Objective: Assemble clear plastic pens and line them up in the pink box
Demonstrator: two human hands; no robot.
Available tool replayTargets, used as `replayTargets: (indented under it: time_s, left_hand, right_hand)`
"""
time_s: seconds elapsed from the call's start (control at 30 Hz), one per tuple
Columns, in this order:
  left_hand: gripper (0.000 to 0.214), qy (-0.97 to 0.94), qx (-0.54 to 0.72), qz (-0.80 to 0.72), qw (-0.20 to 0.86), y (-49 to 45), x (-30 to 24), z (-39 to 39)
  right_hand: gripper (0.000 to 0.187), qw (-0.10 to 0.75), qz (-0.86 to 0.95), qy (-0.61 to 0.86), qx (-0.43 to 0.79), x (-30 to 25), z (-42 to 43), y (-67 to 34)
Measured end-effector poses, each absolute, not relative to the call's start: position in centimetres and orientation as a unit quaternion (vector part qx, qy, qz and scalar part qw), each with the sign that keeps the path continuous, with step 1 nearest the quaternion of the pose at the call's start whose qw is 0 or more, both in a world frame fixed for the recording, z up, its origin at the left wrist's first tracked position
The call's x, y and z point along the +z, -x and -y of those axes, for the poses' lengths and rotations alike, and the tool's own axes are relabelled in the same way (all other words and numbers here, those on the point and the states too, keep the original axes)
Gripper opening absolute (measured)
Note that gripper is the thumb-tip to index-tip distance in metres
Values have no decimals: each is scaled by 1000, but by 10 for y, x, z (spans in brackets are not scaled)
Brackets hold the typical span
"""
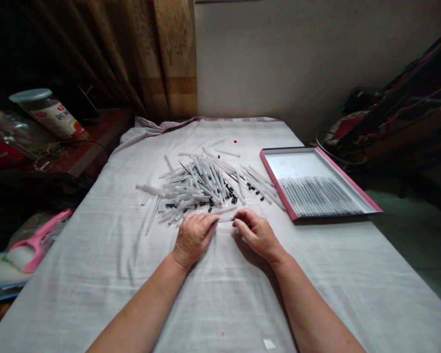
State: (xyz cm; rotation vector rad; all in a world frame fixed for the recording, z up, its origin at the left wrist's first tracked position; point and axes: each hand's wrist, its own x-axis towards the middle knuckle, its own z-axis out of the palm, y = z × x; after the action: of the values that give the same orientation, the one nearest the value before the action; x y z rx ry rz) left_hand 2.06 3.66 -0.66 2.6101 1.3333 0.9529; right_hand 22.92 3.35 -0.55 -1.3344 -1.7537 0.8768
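Between my two hands lies a clear pen barrel (226, 219), held level just in front of the pile. My left hand (194, 236) is closed on its left end, thumb and fingers pinched together. At its right end, my right hand (256, 233) pinches a small dark piece, perhaps an end plug, against the barrel; the fingertips hide most of it. Beyond the hands spreads a heap of clear pen parts (194, 184), with small black plugs (230, 189) scattered among them. To the right, a pink-edged box lid (288, 206) holds a row of pens with dark refills (318, 196).
A white cloth (213, 304) covers the table. A tiny red piece (235, 141) lies near the back, and a white scrap (269, 344) at the front. Off the left edge are pink-handled scissors (40, 240) and a jar (51, 115) on a side table.
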Motion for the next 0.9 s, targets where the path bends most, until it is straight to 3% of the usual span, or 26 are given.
replayTargets:
  time_s: [0.1,0.4,0.53,0.9]
  left_hand:
    - [18,-848,312,-428,31,-21,-7,-36]
    - [19,-847,311,-430,34,-20,-7,-37]
    - [18,-848,314,-425,32,-21,-7,-37]
    - [17,-848,323,-419,24,-20,-8,-37]
  right_hand:
    - [21,369,686,527,339,-6,-34,-229]
    - [13,392,693,507,330,-8,-34,-231]
    - [27,374,696,517,329,-6,-34,-229]
    - [14,379,692,512,340,-5,-33,-228]
